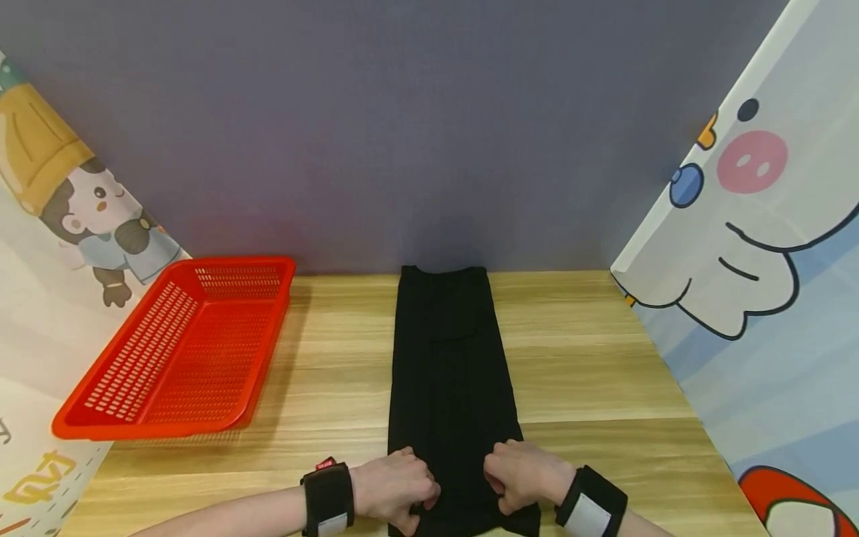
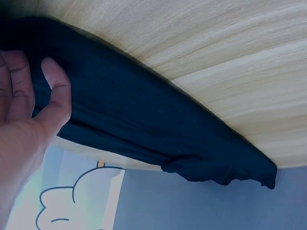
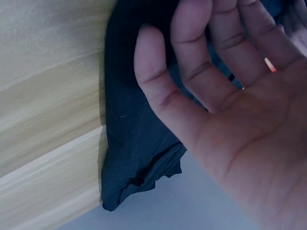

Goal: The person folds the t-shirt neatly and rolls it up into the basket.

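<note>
Along the middle of the tabletop (image 1: 584, 350), from far edge toward the person, black cloth (image 1: 452, 388), long and flat. Over its near end, left hand (image 1: 396, 488) at left border, right hand (image 1: 528, 475) at right border, each in released grip, loosely curved. Leftward, apart from the cloth, red basket (image 1: 215, 350); behind, grey panel (image 1: 429, 134).

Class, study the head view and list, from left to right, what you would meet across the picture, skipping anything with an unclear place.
Red basket, left wristband, black cloth, right wristband, pink cartoon snout.
</note>
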`<state>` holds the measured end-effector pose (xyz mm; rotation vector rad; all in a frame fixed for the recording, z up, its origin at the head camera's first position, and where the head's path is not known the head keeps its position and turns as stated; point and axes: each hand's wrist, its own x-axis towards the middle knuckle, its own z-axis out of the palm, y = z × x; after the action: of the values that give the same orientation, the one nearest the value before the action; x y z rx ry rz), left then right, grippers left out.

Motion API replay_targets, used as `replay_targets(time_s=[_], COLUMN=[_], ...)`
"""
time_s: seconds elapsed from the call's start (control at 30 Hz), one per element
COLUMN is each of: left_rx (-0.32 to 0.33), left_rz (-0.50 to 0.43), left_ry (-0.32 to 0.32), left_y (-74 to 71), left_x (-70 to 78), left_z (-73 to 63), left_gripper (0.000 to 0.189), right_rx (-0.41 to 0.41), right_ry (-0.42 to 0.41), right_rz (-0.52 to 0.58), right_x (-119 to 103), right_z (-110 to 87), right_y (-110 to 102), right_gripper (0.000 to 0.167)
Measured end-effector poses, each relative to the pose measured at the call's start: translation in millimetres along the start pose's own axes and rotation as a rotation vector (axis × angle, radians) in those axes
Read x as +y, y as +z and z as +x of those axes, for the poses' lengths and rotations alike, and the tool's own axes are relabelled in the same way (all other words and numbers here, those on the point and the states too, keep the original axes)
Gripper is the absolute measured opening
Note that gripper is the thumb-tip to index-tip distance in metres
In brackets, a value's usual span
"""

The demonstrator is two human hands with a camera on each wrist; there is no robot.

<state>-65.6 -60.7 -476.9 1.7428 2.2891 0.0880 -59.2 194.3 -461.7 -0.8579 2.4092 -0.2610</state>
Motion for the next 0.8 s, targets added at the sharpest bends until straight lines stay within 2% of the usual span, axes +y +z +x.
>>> replay_targets(time_s=[0.3,0.4,0.5,0.6,0.8], left_rx=[0.056,0.065,0.056,0.041,0.027], left_rz=[-0.032,-0.057,-0.1,-0.107,-0.034], left_ry=[-0.003,-0.011,-0.019,-0.019,0.022], left_y=[2.6,2.6,3.4,5.9,9.9], left_x=[1.0,1.5,2.3,3.0,1.7], left_z=[-0.7,-0.9,-1.0,-1.7,-3.6], left_gripper=[0.01,0.013,0.024,0.033,0.025], right_rx=[0.009,0.003,-0.012,-0.036,-0.028], right_ry=[-0.03,-0.047,-0.071,-0.047,0.021], right_rz=[0.052,0.063,0.066,0.081,0.09], right_x=[4.3,6.2,9.7,10.5,8.0], right_z=[1.2,1.9,4.9,7.7,8.9], right_y=[0.1,-0.8,1.1,2.3,0.7], right_gripper=[0.026,0.023,0.018,0.014,0.009])
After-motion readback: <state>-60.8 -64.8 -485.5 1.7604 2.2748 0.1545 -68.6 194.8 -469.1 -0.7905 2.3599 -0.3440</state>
